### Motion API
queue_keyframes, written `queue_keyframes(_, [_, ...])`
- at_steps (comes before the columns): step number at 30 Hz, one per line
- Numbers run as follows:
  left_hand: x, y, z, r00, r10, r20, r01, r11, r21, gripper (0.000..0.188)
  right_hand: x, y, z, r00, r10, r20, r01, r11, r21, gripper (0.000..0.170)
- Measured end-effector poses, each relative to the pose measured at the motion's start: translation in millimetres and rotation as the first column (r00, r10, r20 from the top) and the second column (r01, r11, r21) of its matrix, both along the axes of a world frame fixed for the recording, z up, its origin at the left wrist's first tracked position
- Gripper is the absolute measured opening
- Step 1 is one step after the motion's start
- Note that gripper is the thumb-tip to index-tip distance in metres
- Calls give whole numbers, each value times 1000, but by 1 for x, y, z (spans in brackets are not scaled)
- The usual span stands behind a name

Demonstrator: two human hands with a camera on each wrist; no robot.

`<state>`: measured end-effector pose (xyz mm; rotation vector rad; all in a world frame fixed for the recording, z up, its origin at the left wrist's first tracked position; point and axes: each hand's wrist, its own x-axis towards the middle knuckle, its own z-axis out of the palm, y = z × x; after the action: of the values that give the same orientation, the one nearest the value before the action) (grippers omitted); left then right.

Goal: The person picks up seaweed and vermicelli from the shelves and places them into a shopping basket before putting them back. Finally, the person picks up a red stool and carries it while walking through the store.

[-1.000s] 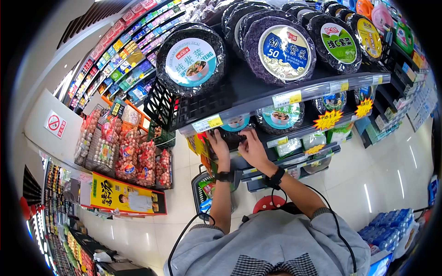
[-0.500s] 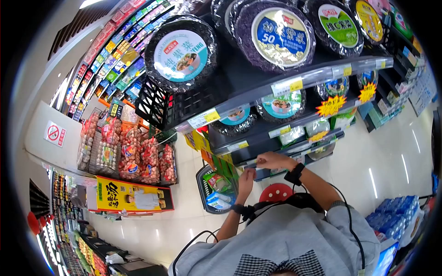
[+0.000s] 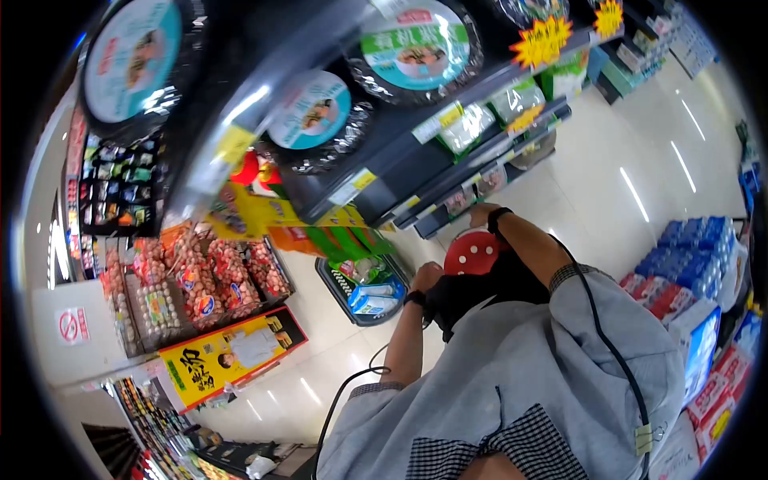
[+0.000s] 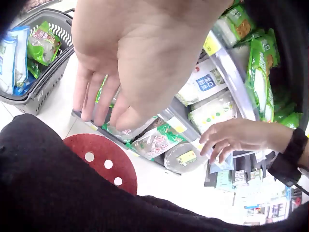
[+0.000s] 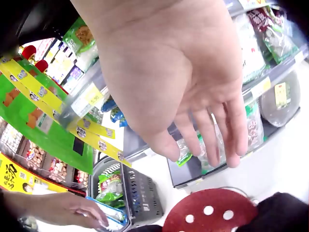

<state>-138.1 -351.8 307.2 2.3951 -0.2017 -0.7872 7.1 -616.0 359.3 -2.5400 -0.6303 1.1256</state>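
Observation:
Both hands hang low in front of the body with nothing in them. The left hand [image 3: 428, 276] is near the grey shopping basket [image 3: 324, 276]; its fingers are loosely extended in the left wrist view. My right hand [image 3: 482, 214] is beside the end of the lower shelves, fingers relaxed and slightly spread in the right wrist view [image 5: 169, 72]. The basket on the floor holds green packs [image 3: 360, 270] and blue-and-white packs [image 3: 374, 298]. Round film-wrapped dried seaweed cakes [image 3: 316, 116] with printed labels stand on the shelves above.
A round red surface with white dots [image 3: 470, 254] is low by the knees. Yellow and green hanging strips [image 3: 276, 220] jut from the shelf end. At left stand netted bags [image 3: 192, 280] above a yellow sign [image 3: 228, 356]; blue bottle packs [image 3: 692, 248] are at right.
Both hands have come away from a seaweed cake on the second shelf and dropped toward the body. The head view has swung down and left, showing more of the basket.

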Motion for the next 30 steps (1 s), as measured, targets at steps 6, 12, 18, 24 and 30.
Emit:
queue_keyframes(6, [9,-42,-48,984,171,49,-168,983,-76,25,-31,36,-63,993,-115,0,114,989,96,37])
queue_keyframes(12, [31,-65,-230,987,-140,83,139,990,19,59,-74,40,-184,972,-232,-37,228,970,-90,48])
queue_keyframes(18, [27,-89,-235,983,-182,-25,183,983,18,23,-104,16,-249,981,-108,160,113,993,-24,25])
queue_keyframes(24, [32,-106,-230,961,-274,18,272,958,86,26,-83,-10,-272,975,-154,-158,145,987,-71,35])
queue_keyframes(30, [64,-109,-239,864,-493,102,472,864,178,26,-44,-28,-300,970,-80,-229,85,996,12,40])
